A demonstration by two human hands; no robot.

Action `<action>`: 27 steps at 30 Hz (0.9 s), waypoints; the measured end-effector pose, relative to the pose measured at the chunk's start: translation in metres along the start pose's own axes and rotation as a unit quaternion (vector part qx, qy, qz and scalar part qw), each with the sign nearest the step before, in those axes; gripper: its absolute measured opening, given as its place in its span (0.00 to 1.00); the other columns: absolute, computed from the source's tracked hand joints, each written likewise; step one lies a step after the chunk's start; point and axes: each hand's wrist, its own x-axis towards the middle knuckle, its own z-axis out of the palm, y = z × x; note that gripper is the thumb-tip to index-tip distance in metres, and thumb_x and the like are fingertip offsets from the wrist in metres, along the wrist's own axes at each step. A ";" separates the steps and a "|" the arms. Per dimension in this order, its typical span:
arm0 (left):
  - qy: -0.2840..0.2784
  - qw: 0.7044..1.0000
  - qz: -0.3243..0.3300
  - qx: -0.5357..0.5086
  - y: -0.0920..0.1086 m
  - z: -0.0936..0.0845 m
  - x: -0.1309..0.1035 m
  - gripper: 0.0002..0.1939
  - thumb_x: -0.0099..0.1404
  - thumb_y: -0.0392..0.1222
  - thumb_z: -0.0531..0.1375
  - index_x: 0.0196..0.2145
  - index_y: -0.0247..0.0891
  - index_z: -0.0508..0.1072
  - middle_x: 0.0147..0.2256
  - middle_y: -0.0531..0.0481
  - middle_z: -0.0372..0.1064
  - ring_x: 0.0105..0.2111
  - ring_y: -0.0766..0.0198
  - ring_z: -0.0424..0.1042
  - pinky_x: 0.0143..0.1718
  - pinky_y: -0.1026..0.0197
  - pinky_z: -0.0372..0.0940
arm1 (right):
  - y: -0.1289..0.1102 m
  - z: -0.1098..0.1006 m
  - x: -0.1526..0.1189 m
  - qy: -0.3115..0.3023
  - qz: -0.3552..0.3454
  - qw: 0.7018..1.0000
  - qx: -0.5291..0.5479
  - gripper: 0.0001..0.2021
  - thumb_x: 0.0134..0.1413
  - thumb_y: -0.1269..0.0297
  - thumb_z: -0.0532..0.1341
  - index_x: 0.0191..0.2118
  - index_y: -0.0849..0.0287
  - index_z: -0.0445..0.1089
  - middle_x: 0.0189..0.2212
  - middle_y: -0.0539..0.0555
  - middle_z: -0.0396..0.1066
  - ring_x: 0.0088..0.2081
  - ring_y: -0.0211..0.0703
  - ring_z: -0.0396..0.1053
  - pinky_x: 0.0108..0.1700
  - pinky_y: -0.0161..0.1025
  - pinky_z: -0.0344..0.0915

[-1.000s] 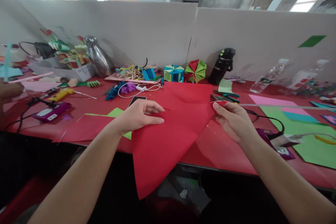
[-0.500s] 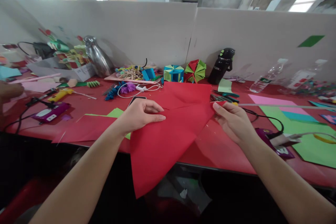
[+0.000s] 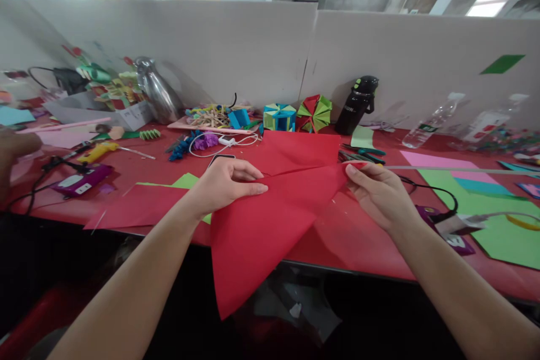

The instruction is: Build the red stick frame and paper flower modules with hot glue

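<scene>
A red sheet of paper (image 3: 270, 225) spans the space between my hands, its lower corner hanging past the table's front edge. Across its upper part runs a dark line, a slit or fold edge; I cannot tell which. My left hand (image 3: 230, 183) pinches the sheet at the left end of this line, thumb on top. At the right corner, my right hand (image 3: 377, 194) has the paper between thumb and fingers. Beyond the line, the upper red paper (image 3: 301, 149) lies flat on the table.
The red table (image 3: 358, 242) carries red paper (image 3: 141, 205), green sheets (image 3: 502, 230), pliers (image 3: 363, 152) and purple power strips (image 3: 82, 180). Farther back stand a black bottle (image 3: 356, 107), a steel jug (image 3: 156, 90) and folded-paper models (image 3: 279, 118). Another person's hand (image 3: 14, 152) is at far left.
My right hand has shifted slightly right with the paper corner. The dark line across the sheet shows more clearly towards the right. My left hand stays nearly in place.
</scene>
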 end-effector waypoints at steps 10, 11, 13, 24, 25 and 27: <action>-0.007 1.000 -0.002 -0.006 0.002 -0.001 -0.002 0.18 0.50 0.50 0.72 0.35 0.38 0.78 0.33 0.48 0.79 0.35 0.58 0.78 0.34 0.62 0.72 | -0.001 -0.001 0.000 -0.021 -0.039 0.998 -0.034 0.08 0.42 0.60 0.74 0.32 0.50 0.79 0.33 0.48 0.78 0.36 0.39 0.74 0.43 0.40 0.72; -0.005 1.000 0.000 -0.004 0.002 -0.001 -0.001 0.18 0.50 0.50 0.72 0.35 0.38 0.78 0.33 0.48 0.79 0.35 0.58 0.78 0.34 0.62 0.72 | -0.002 0.000 -0.001 -0.025 -0.038 0.998 -0.034 0.07 0.44 0.60 0.74 0.31 0.50 0.79 0.33 0.48 0.78 0.36 0.39 0.74 0.43 0.40 0.72; -0.001 1.000 0.001 -0.002 0.002 -0.001 -0.001 0.18 0.50 0.50 0.72 0.35 0.38 0.78 0.33 0.48 0.79 0.35 0.58 0.78 0.34 0.63 0.72 | -0.004 0.001 -0.002 -0.039 -0.031 0.998 -0.026 0.05 0.48 0.58 0.71 0.32 0.49 0.79 0.34 0.49 0.78 0.37 0.40 0.74 0.42 0.40 0.72; 0.006 1.000 0.002 0.016 0.002 -0.003 -0.002 0.17 0.50 0.50 0.71 0.35 0.38 0.78 0.33 0.49 0.78 0.34 0.60 0.77 0.32 0.65 0.70 | 0.000 -0.004 0.003 0.030 -0.020 0.999 -0.002 0.08 0.39 0.63 0.76 0.27 0.52 0.78 0.31 0.47 0.78 0.33 0.35 0.73 0.37 0.36 0.72; 0.008 1.000 0.003 0.019 0.002 -0.004 -0.002 0.17 0.50 0.50 0.71 0.35 0.38 0.78 0.33 0.49 0.78 0.34 0.60 0.77 0.32 0.65 0.69 | -0.001 -0.004 0.003 0.029 -0.020 0.999 -0.003 0.08 0.39 0.63 0.76 0.27 0.52 0.78 0.31 0.47 0.78 0.33 0.35 0.73 0.37 0.36 0.72; 0.009 1.000 0.005 0.024 0.002 -0.004 -0.002 0.17 0.50 0.50 0.71 0.35 0.38 0.78 0.32 0.49 0.78 0.34 0.60 0.77 0.32 0.65 0.69 | -0.002 -0.003 0.002 0.021 -0.020 1.000 -0.006 0.08 0.39 0.62 0.76 0.28 0.52 0.78 0.32 0.48 0.78 0.33 0.36 0.74 0.38 0.38 0.72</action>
